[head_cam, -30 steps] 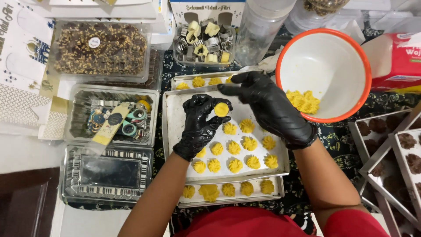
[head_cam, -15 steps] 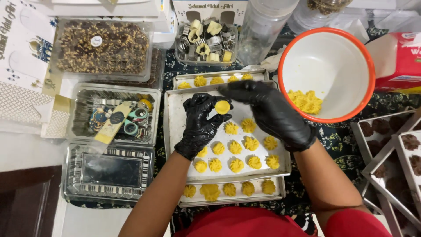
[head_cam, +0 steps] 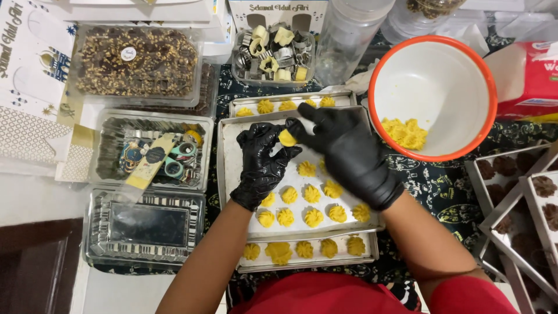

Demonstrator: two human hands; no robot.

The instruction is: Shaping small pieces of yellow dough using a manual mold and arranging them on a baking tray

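Both my hands wear black gloves. My left hand (head_cam: 263, 168) and my right hand (head_cam: 349, 152) pinch one small yellow dough ball (head_cam: 286, 138) between their fingertips, above the upper part of a metal baking tray (head_cam: 229, 168). Several yellow rosette-shaped dough pieces (head_cam: 312, 203) lie in rows on that tray. An orange-rimmed white bowl (head_cam: 433, 93) to the right holds more yellow dough (head_cam: 405, 132).
Two more trays with yellow pieces lie behind (head_cam: 290, 104) and in front (head_cam: 305, 251). A clear box of metal cutters (head_cam: 272, 55), a box of dark sprinkled sweets (head_cam: 136, 64), other plastic boxes (head_cam: 152, 151) at left, and trays of brown pieces (head_cam: 523, 197) at right.
My hands have stayed over the tray with the dough ball between the fingertips; the fingers shift slightly around it.
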